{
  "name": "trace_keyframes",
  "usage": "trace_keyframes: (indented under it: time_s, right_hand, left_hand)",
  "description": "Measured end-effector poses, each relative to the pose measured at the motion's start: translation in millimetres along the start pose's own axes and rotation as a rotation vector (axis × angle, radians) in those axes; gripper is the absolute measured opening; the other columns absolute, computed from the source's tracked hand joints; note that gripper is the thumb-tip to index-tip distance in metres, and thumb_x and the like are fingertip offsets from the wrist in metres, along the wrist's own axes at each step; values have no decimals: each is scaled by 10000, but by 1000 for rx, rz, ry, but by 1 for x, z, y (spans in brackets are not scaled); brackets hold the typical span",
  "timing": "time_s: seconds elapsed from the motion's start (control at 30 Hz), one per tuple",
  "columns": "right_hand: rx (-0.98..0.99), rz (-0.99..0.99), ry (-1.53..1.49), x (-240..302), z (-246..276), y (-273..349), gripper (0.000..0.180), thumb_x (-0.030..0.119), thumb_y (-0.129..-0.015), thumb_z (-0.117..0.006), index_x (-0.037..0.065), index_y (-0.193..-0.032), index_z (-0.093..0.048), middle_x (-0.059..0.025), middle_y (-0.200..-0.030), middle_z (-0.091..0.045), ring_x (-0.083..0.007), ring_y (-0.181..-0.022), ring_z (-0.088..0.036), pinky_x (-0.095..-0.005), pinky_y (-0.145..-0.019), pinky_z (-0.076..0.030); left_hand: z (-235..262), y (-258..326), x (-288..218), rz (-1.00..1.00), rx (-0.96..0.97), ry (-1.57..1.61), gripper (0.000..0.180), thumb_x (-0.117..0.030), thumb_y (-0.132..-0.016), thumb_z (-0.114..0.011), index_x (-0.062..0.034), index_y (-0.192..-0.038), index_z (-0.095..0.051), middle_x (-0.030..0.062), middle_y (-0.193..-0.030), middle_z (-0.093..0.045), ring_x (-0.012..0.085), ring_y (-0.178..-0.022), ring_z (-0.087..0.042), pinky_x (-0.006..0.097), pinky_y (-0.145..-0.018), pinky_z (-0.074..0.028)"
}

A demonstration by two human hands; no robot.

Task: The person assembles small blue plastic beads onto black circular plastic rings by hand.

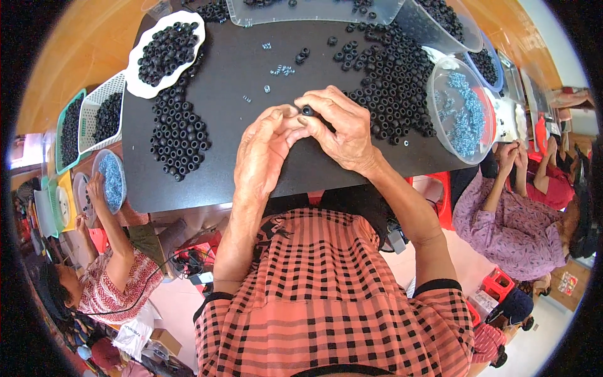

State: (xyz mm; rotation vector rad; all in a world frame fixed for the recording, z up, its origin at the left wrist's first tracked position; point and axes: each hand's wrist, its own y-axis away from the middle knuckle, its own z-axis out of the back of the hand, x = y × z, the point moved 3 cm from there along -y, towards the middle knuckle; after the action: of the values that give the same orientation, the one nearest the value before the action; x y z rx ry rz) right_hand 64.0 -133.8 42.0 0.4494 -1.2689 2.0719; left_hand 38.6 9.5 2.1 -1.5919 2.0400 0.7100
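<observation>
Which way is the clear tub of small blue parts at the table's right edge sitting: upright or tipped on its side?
Tipped. The clear tub lies with its round mouth facing the camera, the blue parts heaped against its lower wall.

I see a white scalloped plate [139, 63] full of black rings on the black table [239, 157], a clear tub [461, 113] with blue springs at right, and two co-workers seated on both sides, one in a purple blouse [509, 232].
</observation>
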Motion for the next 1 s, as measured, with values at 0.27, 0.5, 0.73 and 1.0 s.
trace_keyframes:
  time_s: [0.27,0.5,0.73,1.0]
  right_hand:
    - [-26,-182,-93,-7,13,-1,173,13,-784,-663,1,-954,-632,-109,-876,-650,-202,-752,-632,-289,-668,-500]
    - [-310,-40,464,-70,159,-75,203,161,-821,-671,39,-983,-675,-93,-786,-644,-136,-681,-607,-268,-645,-484]
    - [-146,122,703,-98,166,-104,190,180,-778,-677,71,-933,-660,-104,-908,-662,-268,-779,-640,-350,-708,-504]
    - [455,107,576,-140,74,-94,220,17,-746,-591,38,-961,-630,-129,-904,-621,-331,-838,-617,-402,-757,-499]
  left_hand:
    - [7,1,8,-13,51,-69,287,-222,-978,-439,37,-1045,-544,154,-974,-648,257,-942,-639,363,-878,-479]
    - [-2,0,5,13,76,-120,258,-200,-960,-455,34,-1034,-536,187,-890,-666,284,-978,-616,388,-907,-476]
    - [-3,-1,3,20,65,-120,269,-213,-951,-476,36,-1032,-536,185,-881,-667,293,-988,-610,393,-906,-476]
    - [-5,1,5,32,47,-69,242,-165,-957,-448,38,-1043,-549,167,-888,-670,270,-966,-622,372,-897,-466]
